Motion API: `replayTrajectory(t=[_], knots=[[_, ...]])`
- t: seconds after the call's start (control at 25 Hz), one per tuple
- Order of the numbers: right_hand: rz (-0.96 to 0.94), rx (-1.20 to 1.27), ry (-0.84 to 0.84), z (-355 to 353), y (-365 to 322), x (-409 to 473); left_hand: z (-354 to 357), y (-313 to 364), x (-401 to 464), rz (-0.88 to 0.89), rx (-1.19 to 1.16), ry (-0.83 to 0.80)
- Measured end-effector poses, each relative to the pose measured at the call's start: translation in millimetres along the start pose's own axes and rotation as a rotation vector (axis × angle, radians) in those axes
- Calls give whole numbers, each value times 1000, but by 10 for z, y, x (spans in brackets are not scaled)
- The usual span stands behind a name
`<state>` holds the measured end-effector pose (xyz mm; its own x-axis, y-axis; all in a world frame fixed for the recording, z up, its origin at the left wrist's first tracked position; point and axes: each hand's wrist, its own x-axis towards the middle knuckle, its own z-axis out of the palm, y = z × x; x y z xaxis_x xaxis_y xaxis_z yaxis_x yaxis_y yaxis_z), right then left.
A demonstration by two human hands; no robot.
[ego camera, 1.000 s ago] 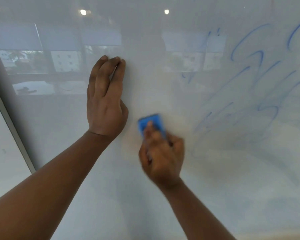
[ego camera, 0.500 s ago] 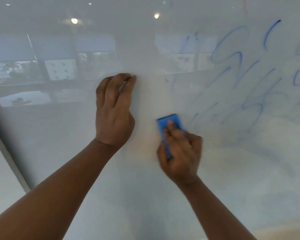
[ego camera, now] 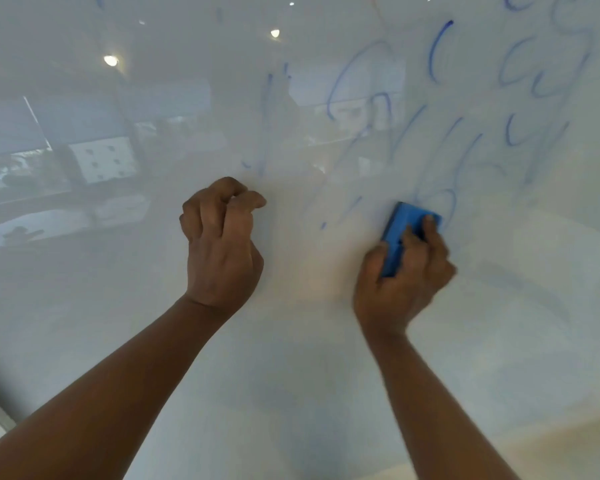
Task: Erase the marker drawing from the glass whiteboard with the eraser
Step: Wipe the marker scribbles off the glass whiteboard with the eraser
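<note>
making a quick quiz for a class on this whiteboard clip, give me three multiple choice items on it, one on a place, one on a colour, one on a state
1. Where do most of the marker strokes lie relative to the eraser?
A. below it
B. above it and to its right
C. far to its left, past the other hand

2. What colour is the eraser?
A. blue
B. black
C. yellow

3. What is the left hand doing?
A. gripping a marker
B. holding the eraser
C. holding nothing, fingers curled, by the glass whiteboard

Answers:
1 B: the blue strokes fill the upper right of the glass, above the eraser, while the board below it shows only faint smears.
2 A: its body shows bright blue between the fingers of the right hand.
3 C: the fingers are bent with no object in them; the right hand grips the eraser.
</note>
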<state>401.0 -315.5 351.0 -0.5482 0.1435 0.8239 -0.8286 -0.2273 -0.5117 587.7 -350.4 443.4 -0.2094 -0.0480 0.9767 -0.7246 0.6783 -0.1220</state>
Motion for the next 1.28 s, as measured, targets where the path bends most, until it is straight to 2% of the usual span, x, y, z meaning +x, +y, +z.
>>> replayTrajectory(t=[0.04, 0.12, 0.2, 0.24, 0.32, 0.4, 0.48, 0.56, 0.6, 0.72, 0.76, 0.84, 0.92, 0.96, 1.08, 1.12, 1.2, 1.28], knots=[[-43, 13, -46, 51, -141, -159, 18, 36, 19, -2, -12, -13], [-295, 83, -208, 13, -350, -553, 61, 82, 59, 16, -25, -31], [-387, 93, -284, -66, -204, -404, 76, 82, 89, 37, -21, -35], [-360, 80, -236, -71, -111, -152, 64, 72, 102, 45, -16, -33], [-169, 60, -79, 49, -124, 416, 4, 25, 138, 63, 10, -21], [-177, 68, -121, 209, -400, 595, -52, -43, 227, 91, 43, -7], [-392, 117, -242, 226, -607, 349, -137, -166, 401, 62, 69, 40], [-549, 125, -323, 107, -497, 401, -245, -307, 615, 18, 79, 99], [-556, 106, -308, 89, -440, 562, -285, -354, 698, 13, 85, 113], [-230, 117, -180, 292, -675, 906, -317, -354, 795, -40, 83, 101], [-240, 126, -197, 377, -844, 827, -309, -336, 789, -63, 72, 98], [-479, 170, -275, 403, -1047, 530, -310, -319, 782, -50, 58, 86], [-657, 185, -328, 369, -989, 688, -368, -344, 816, 9, 69, 71], [-647, 174, -295, 397, -1003, 898, -409, -389, 864, 18, 80, 78], [-372, 160, -165, 594, -1308, 1274, -501, -543, 1071, -46, 90, 122], [-414, 163, -198, 646, -1416, 1209, -540, -596, 1139, -76, 85, 147], [-715, 195, -333, 633, -1415, 1039, -618, -713, 1250, -129, 62, 209], [-930, 184, -397, 555, -1245, 1355, -675, -788, 1291, -118, 75, 217]])
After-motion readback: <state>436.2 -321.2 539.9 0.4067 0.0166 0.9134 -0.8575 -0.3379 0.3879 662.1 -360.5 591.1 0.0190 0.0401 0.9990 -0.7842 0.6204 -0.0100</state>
